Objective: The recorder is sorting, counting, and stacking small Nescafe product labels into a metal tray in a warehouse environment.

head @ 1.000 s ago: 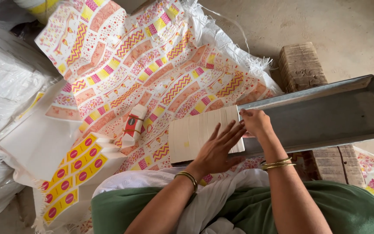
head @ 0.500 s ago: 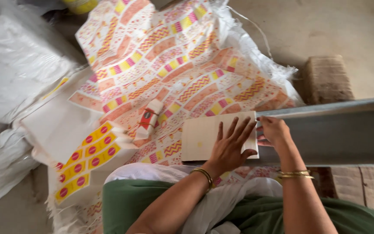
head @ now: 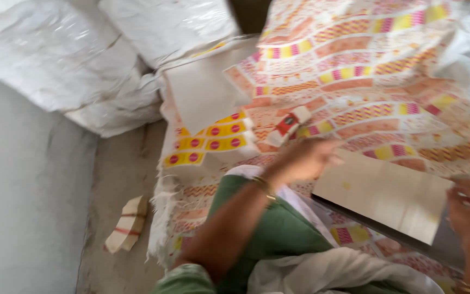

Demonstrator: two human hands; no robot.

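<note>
My left hand (head: 304,159) hovers blurred over the patterned printed sheets (head: 365,81), just left of a pale cardboard sheet (head: 384,196) and below a small red and white box (head: 288,124). Whether its fingers hold anything is lost in the blur. My right hand (head: 468,209) grips the right edge of the pale cardboard sheet, which lies on the dark edge of a metal tray (head: 441,247). A gold bangle sits on my left wrist (head: 263,188).
White woven sacks (head: 82,60) are piled at the upper left. Yellow strips with red dots (head: 208,142) lie beside a blank white sheet (head: 202,95). A small folded packet (head: 128,223) rests on the concrete floor. A grey wall (head: 23,207) fills the left.
The view has swung left and is now blurred. My left hand has lifted off the cardboard sheet and moved left toward the red and white box. My right hand stays at the sheet's right edge.
</note>
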